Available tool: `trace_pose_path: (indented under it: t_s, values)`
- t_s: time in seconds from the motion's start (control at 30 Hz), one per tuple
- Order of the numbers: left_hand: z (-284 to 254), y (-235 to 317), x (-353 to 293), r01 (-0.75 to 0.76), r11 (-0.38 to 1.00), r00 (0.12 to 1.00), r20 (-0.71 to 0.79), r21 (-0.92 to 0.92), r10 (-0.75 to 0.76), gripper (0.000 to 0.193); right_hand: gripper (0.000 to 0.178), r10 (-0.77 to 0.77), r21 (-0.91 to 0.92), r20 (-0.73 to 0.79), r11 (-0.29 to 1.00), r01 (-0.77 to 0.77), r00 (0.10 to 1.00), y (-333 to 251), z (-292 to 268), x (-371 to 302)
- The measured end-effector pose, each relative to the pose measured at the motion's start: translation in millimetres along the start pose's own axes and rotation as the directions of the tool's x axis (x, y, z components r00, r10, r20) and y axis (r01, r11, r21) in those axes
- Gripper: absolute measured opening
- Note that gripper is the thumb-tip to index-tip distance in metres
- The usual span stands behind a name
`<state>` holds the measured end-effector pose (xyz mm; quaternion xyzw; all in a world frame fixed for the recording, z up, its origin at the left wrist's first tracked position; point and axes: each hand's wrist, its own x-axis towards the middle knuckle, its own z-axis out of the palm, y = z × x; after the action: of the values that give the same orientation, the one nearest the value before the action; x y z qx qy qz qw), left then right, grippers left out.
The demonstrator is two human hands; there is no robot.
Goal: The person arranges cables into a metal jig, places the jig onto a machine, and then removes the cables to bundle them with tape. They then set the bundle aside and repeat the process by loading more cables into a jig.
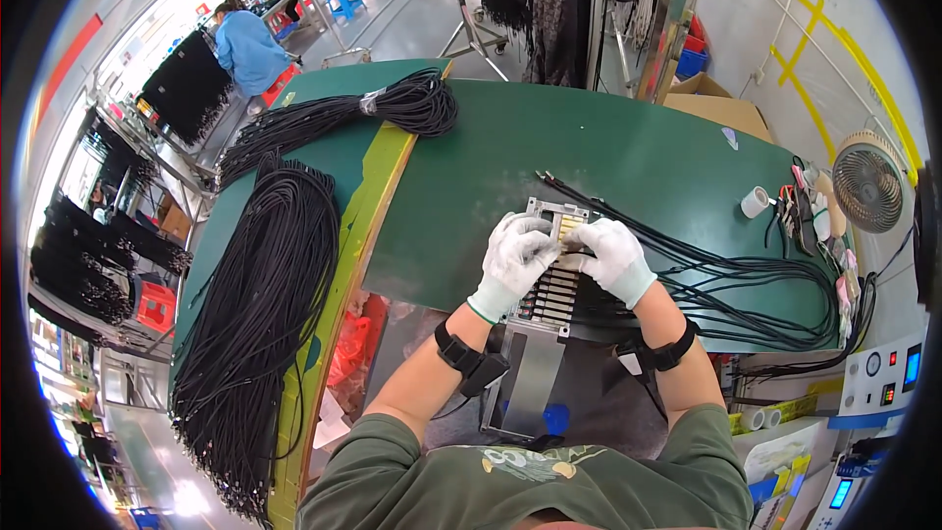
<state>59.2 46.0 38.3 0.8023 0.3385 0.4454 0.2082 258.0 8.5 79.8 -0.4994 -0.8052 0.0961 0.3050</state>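
Note:
A metal fixture (551, 308) with a row of slots lies in front of me, and several black cable ends sit side by side in its lower slots. Yellowish slots (568, 225) show at its far end. My left hand (517, 257), in a white glove, bends over the fixture's left side with fingertips pinched together; what lies in them is hidden. From the right, my right hand (614, 257), gloved too, pinches a thin black cable (581, 253) over the slots, its fingertips close to the left ones. More black cables (706, 260) trail off to the right.
Bundled black cables (368, 103) and a long heap of them (257, 304) lie at the left, beyond a yellow-green board edge (365, 211). On the green table (510, 137) stand a white roll (755, 201) and hand tools (800, 216). A fan (868, 182) is at the right; a person (250, 44) sits far left.

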Motion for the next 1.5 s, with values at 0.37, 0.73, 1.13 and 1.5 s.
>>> trace_pose_path:
  t_s: [0.37,0.73,1.13,1.5]
  values:
    - [0,1,1,0.014,1.0,0.992,-0.127,-0.016,-0.016,0.012,0.019,0.187,0.2,0.146,0.956,-0.215,0.971,33,-3,-5]
    - [-4,-17,-4,0.238,0.97,0.967,-0.103,0.056,-0.231,0.018,0.014,0.222,-0.01,-0.002,0.975,-0.222,0.975,30,-12,-8]
    - [-4,-29,-5,0.295,0.951,0.95,-0.136,0.093,-0.282,0.016,0.011,0.106,-0.165,0.04,0.981,-0.098,0.994,35,-2,-8]
    - [-4,-32,-9,0.245,0.958,0.967,-0.11,0.151,-0.23,0.015,0.011,0.085,-0.295,0.084,0.954,-0.057,0.993,27,7,-6]
